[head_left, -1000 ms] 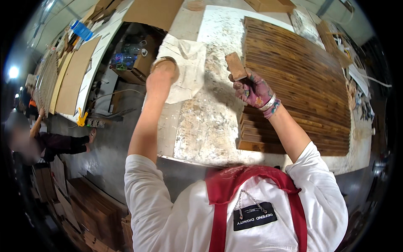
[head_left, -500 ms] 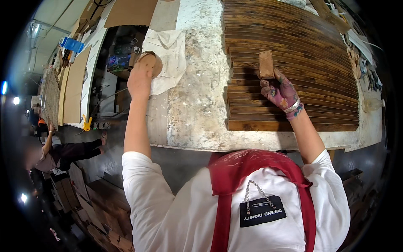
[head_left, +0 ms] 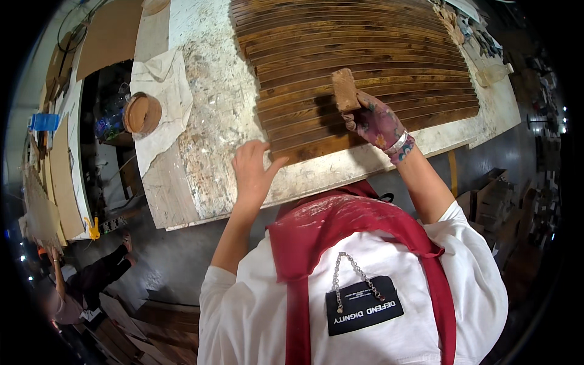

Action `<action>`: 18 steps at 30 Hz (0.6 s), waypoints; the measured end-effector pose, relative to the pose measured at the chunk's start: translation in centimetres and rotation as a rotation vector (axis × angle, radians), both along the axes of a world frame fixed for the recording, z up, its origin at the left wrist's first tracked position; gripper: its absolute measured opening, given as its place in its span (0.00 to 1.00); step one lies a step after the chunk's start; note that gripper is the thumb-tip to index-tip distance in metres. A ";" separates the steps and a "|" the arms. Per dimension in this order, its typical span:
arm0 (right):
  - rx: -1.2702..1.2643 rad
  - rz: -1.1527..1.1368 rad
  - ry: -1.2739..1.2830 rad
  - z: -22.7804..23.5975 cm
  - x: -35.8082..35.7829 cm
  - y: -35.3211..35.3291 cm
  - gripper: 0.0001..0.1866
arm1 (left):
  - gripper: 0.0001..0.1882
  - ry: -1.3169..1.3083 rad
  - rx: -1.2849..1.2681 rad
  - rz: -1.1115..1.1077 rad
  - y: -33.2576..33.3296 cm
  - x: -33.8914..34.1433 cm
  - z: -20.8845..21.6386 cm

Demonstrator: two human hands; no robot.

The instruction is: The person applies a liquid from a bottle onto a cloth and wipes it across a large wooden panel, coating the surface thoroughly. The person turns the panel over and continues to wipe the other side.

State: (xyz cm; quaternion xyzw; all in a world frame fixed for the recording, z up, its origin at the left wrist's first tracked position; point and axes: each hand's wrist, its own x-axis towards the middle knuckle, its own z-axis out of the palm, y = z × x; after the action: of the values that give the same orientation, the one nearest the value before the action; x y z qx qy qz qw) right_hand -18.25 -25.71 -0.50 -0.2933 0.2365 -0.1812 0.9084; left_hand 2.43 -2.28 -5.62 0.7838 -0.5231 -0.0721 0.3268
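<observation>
My right hand [head_left: 378,123], in a purple flowered glove, is closed on a brown rectangular block [head_left: 345,90] that may be a sponge. It holds the block above the near part of several dark-stained wooden slats [head_left: 365,45], laid side by side. Bare and empty, my left hand [head_left: 250,170] has its fingers spread beside the near left corner of the slats; whether it touches them I cannot tell. Farther left, a round brown tub [head_left: 156,115] stands on a whitish crumpled sheet [head_left: 173,85]. What looks like brown material shows inside the tub.
Beneath the slats is a paint-stained white worktable [head_left: 210,79]. Scraps and a clear plastic bottle [head_left: 491,75] lie along its right side. Left of the table are cardboard sheets [head_left: 112,33], a blue container [head_left: 44,122] and a yellow tool [head_left: 92,228]. Another person [head_left: 91,283] is at the lower left.
My left hand has left the tub and moved right to the slats' near corner, its fingers now spread. My right hand still holds the block, now more tilted. The whole view has turned and shifted.
</observation>
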 end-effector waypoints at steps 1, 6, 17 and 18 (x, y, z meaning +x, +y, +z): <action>-0.014 -0.020 -0.013 -0.1 -0.5 0.6 0.23 | 0.19 0.009 0.007 0.013 -0.3 -0.1 0.0; -0.112 -0.201 0.040 -2.3 -7.7 0.0 0.24 | 0.18 -0.030 0.015 0.000 -0.7 -0.6 0.5; -1.243 -0.107 0.697 2.2 0.7 6.6 0.26 | 0.17 0.021 -0.004 0.055 0.1 -0.7 -0.3; -1.538 -0.087 0.774 2.7 2.8 8.1 0.24 | 0.17 0.030 0.010 0.057 0.1 -0.8 -0.4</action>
State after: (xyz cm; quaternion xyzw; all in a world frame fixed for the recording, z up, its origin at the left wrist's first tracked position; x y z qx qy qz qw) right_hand -15.44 -17.63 2.25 -0.8589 0.3519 -0.2129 0.3052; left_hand 1.64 -2.21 -6.04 0.7989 -0.4952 -0.0770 0.3325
